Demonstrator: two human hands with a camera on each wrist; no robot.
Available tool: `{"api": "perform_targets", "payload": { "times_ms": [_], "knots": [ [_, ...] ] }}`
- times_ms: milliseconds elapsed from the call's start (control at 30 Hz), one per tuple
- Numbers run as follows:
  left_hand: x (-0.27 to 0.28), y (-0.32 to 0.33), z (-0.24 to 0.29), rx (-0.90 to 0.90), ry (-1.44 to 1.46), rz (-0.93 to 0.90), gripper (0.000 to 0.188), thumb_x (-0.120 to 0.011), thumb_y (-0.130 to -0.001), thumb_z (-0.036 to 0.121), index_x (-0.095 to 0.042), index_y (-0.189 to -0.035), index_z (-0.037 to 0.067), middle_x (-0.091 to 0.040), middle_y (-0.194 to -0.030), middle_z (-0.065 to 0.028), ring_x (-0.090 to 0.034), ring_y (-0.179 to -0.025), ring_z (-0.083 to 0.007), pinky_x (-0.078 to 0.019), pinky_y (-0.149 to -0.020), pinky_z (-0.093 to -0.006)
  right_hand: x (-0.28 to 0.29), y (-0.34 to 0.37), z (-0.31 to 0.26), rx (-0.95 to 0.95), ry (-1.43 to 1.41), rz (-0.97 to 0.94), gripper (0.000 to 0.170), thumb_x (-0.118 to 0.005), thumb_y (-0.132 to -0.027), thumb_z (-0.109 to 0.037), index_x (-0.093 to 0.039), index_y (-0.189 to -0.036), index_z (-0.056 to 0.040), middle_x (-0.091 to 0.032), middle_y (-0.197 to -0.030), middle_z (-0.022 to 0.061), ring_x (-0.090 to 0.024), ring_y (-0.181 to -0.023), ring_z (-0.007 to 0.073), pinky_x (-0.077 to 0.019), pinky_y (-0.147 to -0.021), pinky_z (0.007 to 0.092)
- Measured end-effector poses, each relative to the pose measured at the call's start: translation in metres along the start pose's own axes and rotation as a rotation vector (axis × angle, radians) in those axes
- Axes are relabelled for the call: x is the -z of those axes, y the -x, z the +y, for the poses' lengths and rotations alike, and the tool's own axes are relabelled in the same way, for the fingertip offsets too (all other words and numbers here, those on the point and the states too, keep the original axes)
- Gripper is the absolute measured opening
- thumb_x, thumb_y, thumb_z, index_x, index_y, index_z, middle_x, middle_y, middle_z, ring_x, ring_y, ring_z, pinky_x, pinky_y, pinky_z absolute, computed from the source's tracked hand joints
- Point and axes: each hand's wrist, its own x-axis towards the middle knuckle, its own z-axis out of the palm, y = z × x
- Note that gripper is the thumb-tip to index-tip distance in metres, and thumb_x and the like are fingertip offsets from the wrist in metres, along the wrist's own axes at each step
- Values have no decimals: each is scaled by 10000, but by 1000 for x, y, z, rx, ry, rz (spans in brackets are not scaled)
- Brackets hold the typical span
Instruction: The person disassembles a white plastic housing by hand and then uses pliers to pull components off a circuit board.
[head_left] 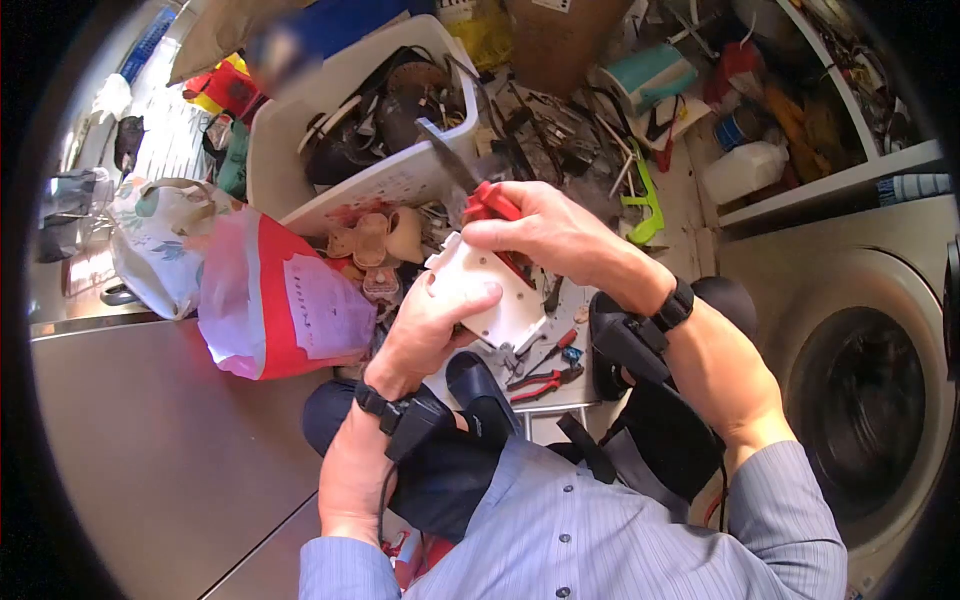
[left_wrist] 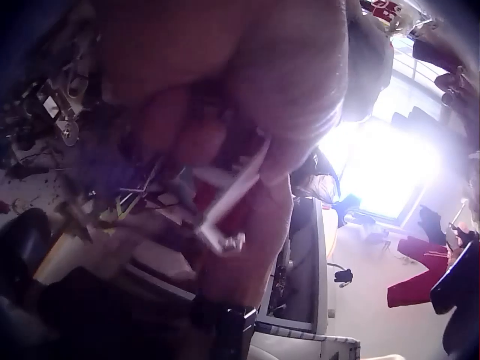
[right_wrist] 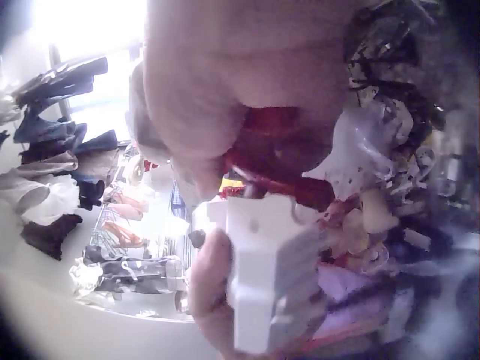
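Note:
My left hand (head_left: 425,325) grips a white plastic casing (head_left: 505,305) with small holes in it, the thumb lying across its face. My right hand (head_left: 550,230) holds a red-handled tool (head_left: 490,204) with a long, flat metal blade pointing away, up and to the left. Its red handle lies against the casing's far edge. In the right wrist view the casing (right_wrist: 259,262) appears end-on, below the right fingers and the red handle (right_wrist: 281,184). The left wrist view is dim, with a thin white edge of the casing (left_wrist: 232,196) beneath the left fingers.
Red-and-black pliers (head_left: 548,384) lie on the floor before my feet. Beyond stands a white bin (head_left: 350,185) full of dark parts, with scrap scattered to its right. A pink-and-red bag (head_left: 285,300) is at left, a washing machine (head_left: 870,370) at right.

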Motion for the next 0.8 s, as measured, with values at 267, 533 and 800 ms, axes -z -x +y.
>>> {"api": "perform_targets", "payload": {
  "times_ms": [267,533,800],
  "knots": [
    [13,-16,4,-346,187,543,146,-612,-1013,194,-669,-1003,60,-651,-784,1,-482,-495,-67,-346,-428,-225,19,12,3,-105,-68,-5,235,-590,-999,-186,-564,-1172,-29,-702,-955,78,-691,-793,140,-557,-519,288],
    [12,-43,15,-598,18,736,195,-553,-1069,261,-622,-1087,80,-595,-764,29,-473,-516,-58,-341,-429,-219,0,11,54,431,805,261,331,-581,-922,-21,-509,-1243,18,-635,-1016,252,-627,-933,486,-532,-829,522],
    [-8,-64,27,-598,130,772,277,-529,-1099,291,-641,-1066,40,-556,-744,28,-459,-547,-36,-365,-457,-216,2,-7,50,441,1268,558,500,-582,-857,-5,-484,-1343,62,-564,-1079,202,-575,-988,392,-548,-773,475]
  ]
}}
